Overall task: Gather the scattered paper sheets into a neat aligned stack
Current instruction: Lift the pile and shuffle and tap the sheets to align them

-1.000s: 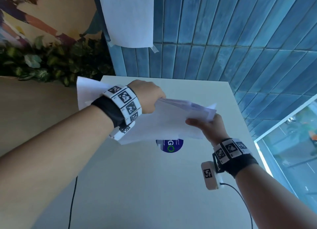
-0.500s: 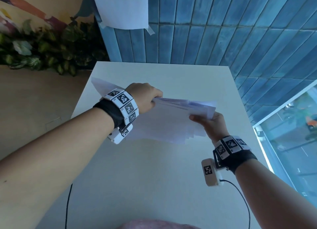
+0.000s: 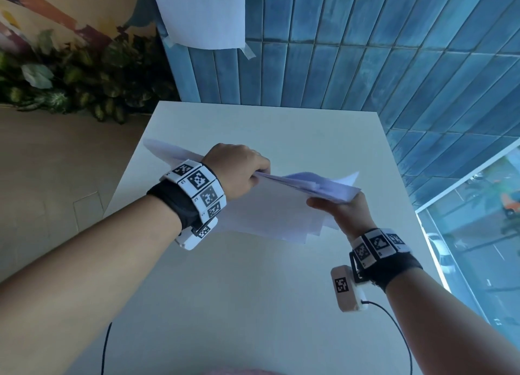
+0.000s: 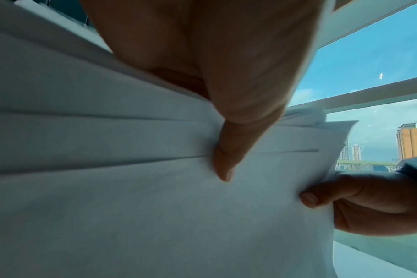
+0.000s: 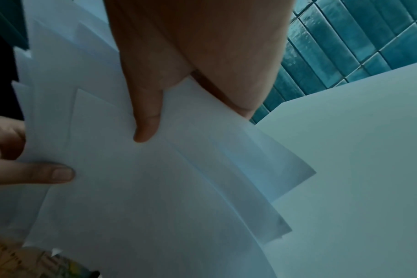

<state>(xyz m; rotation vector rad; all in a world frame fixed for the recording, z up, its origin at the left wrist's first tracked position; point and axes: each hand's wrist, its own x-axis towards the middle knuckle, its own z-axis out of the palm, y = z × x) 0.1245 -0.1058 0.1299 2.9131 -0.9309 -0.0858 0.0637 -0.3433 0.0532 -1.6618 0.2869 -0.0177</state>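
White sheets: you hold the paper sheets [image 3: 270,214] in a loose, fanned bundle above the bench [image 3: 253,290], edges not lined up, corners sticking out at several angles.
Left hand: your left hand [image 3: 239,172] grips the bundle's left end from above, fingers curled over the top edge; in the left wrist view the thumb [image 4: 229,150] presses flat on the near face of the paper.
Right hand: your right hand [image 3: 343,214] pinches the right end from below, thumb [image 5: 146,120] on the near face, fingers behind the sheets and hidden.
Sheet position: bundle tilted, its lower edge hanging toward you, clear of the bench top as far as the head view shows; whether any corner touches it, you cannot tell.
Wrist bands: marker bands [image 3: 199,189] on both wrists, a small camera box [image 3: 347,289] by the right wrist with a cable [image 3: 394,318] trailing off it.
Background: blue tiled wall [image 3: 365,51] behind the bench, one white sheet taped [image 3: 202,11] to it, leafy plants [image 3: 78,82] at left, window [image 3: 478,234] at right.
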